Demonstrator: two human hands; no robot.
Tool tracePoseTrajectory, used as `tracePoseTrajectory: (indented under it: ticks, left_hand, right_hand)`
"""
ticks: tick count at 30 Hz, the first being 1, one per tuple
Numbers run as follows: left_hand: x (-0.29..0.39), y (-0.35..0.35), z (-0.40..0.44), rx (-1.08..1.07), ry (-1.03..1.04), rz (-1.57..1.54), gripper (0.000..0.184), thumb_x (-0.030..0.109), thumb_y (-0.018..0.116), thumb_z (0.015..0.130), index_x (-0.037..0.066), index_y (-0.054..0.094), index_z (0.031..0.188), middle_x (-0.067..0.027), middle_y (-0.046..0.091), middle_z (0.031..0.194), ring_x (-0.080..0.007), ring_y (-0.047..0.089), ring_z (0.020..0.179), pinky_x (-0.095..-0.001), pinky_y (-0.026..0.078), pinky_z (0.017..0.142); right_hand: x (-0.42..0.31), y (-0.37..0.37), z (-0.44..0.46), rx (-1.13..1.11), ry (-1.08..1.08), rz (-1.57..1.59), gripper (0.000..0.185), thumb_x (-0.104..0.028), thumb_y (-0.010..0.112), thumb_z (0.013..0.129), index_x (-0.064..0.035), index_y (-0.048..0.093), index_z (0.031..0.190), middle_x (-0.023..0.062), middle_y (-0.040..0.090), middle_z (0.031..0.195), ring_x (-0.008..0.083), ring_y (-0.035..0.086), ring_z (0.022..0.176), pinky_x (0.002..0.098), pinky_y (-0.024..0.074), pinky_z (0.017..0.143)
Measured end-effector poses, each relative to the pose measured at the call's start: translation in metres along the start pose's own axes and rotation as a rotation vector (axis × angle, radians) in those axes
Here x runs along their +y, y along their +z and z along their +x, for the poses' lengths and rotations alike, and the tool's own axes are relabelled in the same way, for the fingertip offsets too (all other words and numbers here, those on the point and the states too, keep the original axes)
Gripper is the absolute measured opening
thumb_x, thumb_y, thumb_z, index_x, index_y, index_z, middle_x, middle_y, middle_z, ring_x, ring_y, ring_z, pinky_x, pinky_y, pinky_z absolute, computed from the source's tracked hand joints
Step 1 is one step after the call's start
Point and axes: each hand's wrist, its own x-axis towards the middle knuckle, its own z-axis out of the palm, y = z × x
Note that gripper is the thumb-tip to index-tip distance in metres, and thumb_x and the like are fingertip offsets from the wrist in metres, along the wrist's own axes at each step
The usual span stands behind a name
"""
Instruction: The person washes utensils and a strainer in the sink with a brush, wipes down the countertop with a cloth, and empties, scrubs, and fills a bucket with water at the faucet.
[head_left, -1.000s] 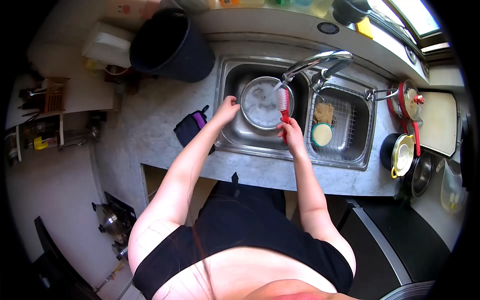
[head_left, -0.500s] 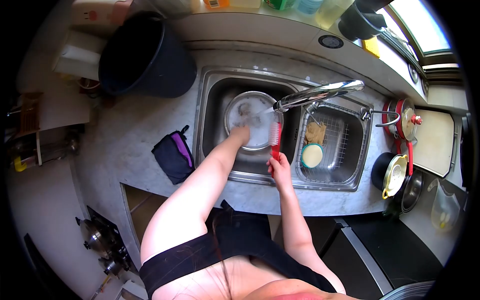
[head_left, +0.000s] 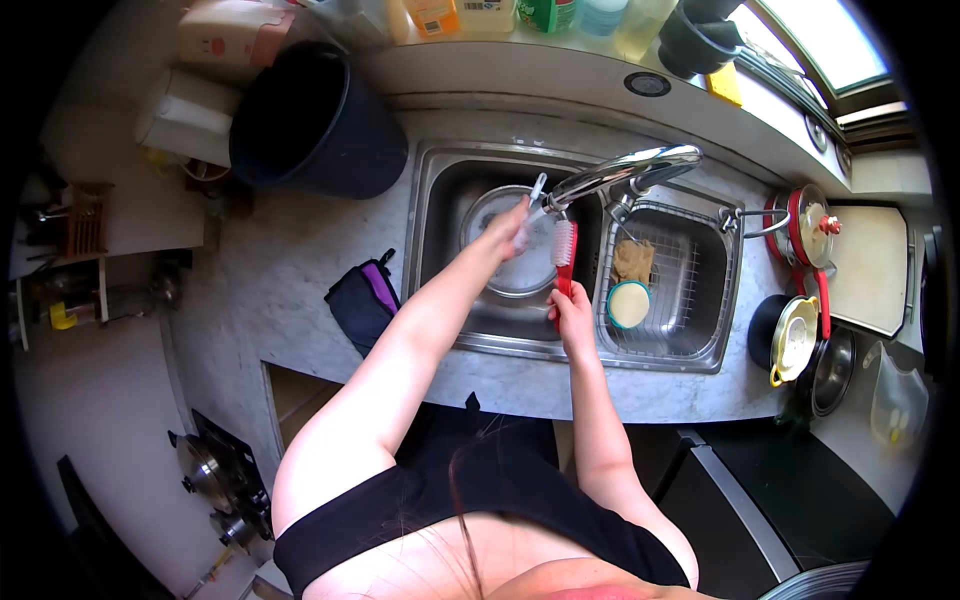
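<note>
In the head view my right hand (head_left: 574, 312) is closed around the red handle of a scrub brush (head_left: 565, 246), its white bristles upward beside the faucet's mouth. My left hand (head_left: 510, 228) is raised over the left sink basin (head_left: 440, 250), under the faucet (head_left: 625, 172). A slim white object (head_left: 538, 187) sticks up from its fingers; its kind is not clear. Below this hand lies a round metal pan (head_left: 480, 262), partly hidden by my wrist. Water from the faucet runs near the left fingers.
The right basin holds a wire rack (head_left: 680, 262) with a tan cloth (head_left: 632, 260) and a round teal-edged sponge (head_left: 629, 304). A dark bucket (head_left: 365, 140) and a black-purple pouch (head_left: 365, 300) are to the left. Pots (head_left: 793, 340) and a cutting board (head_left: 868, 270) stand right.
My left hand has risen out of the pan toward the faucet, and a slim white object now shows in it. The brush stays in my right hand, and the view has shifted slightly.
</note>
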Motion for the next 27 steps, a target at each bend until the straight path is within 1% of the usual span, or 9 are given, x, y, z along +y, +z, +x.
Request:
tracePoseTrajectory:
  ticks: [2,8,11,14,17,18,21,24,27]
  left_hand:
    - [0.0,0.002,0.001,-0.241,-0.027,-0.076,0.024,0.035,0.058,0.092,0.015,0.055,0.079,-0.0001,0.05,0.068,-0.0085,0.041,0.046,-0.0212,0.03,0.038]
    - [-0.011,0.052,-0.041,-0.274,0.072,-0.308,0.022,0.03,0.052,0.095,0.01,0.06,0.101,-0.0015,0.056,0.081,-0.0097,0.05,0.065,-0.0211,0.039,0.052]
    - [-0.008,0.048,-0.041,-0.618,0.089,-0.356,0.022,0.029,0.05,0.096,0.011,0.059,0.103,-0.0001,0.054,0.077,-0.0095,0.047,0.059,-0.0236,0.038,0.05]
    - [0.003,0.047,-0.032,-0.814,0.055,-0.38,0.029,0.037,0.046,0.097,0.012,0.06,0.094,0.0013,0.049,0.064,-0.009,0.041,0.05,-0.0245,0.035,0.047]
    - [0.015,0.054,-0.037,-0.674,0.129,-0.192,0.04,0.044,0.042,0.098,0.012,0.057,0.079,0.0027,0.04,0.052,-0.0091,0.034,0.041,-0.0239,0.032,0.045]
    - [0.017,0.06,-0.041,-0.651,0.202,-0.13,0.049,0.051,0.04,0.097,0.014,0.05,0.066,0.0032,0.035,0.047,-0.0099,0.03,0.036,-0.0238,0.028,0.041]
    - [0.028,0.086,-0.068,-0.329,0.252,-0.051,0.046,0.048,0.043,0.097,0.015,0.047,0.065,0.0038,0.035,0.047,-0.0102,0.029,0.036,-0.0247,0.025,0.038]
    - [0.025,0.085,-0.061,-0.194,0.272,0.065,0.042,0.044,0.047,0.097,0.016,0.047,0.066,0.0046,0.035,0.048,-0.01,0.03,0.036,-0.0256,0.023,0.036]
    - [0.012,0.076,-0.053,-0.184,0.367,0.334,0.034,0.039,0.054,0.095,0.012,0.052,0.075,0.0029,0.042,0.052,-0.0085,0.035,0.037,-0.0257,0.024,0.034]
  right_hand:
    - [-0.012,0.002,-0.006,0.014,0.0,-0.002,0.019,-0.01,0.055,0.09,-0.0044,0.053,0.109,0.0005,0.057,0.076,0.0058,0.048,0.056,0.0196,0.0374,0.05]
    - [-0.007,-0.01,-0.001,0.022,-0.061,0.034,0.02,-0.011,0.055,0.09,-0.006,0.053,0.109,-0.0007,0.058,0.075,0.0053,0.048,0.054,0.0193,0.0355,0.046]
    - [-0.016,-0.008,-0.003,0.022,-0.054,0.039,0.02,-0.011,0.055,0.091,-0.0059,0.053,0.11,-0.0006,0.057,0.076,0.0052,0.048,0.055,0.0191,0.036,0.047]
    - [-0.023,-0.004,-0.003,0.014,-0.063,0.034,0.021,-0.011,0.055,0.091,-0.0055,0.053,0.111,-0.0005,0.057,0.077,0.005,0.048,0.056,0.0188,0.0365,0.049]
    - [-0.025,-0.002,-0.003,-0.002,-0.075,0.037,0.021,-0.011,0.055,0.091,-0.0049,0.053,0.111,-0.0003,0.057,0.077,0.005,0.048,0.057,0.0188,0.0369,0.05]
    - [-0.026,-0.002,-0.003,-0.006,-0.076,0.033,0.021,-0.01,0.055,0.091,-0.0047,0.053,0.111,-0.0003,0.057,0.077,0.0051,0.048,0.057,0.0189,0.0371,0.05]
    - [-0.025,-0.002,-0.004,-0.012,-0.076,0.035,0.022,-0.01,0.055,0.091,-0.004,0.053,0.111,0.0,0.058,0.078,0.0055,0.048,0.057,0.019,0.0377,0.05]
    - [-0.022,-0.003,-0.005,-0.015,-0.074,0.032,0.022,-0.009,0.055,0.09,-0.0033,0.053,0.111,0.0005,0.058,0.078,0.0059,0.048,0.057,0.0189,0.0381,0.051]
    - [-0.019,-0.004,-0.007,-0.019,-0.078,0.032,0.022,-0.008,0.055,0.09,-0.0026,0.053,0.111,0.0008,0.058,0.077,0.0062,0.048,0.057,0.019,0.0384,0.051]
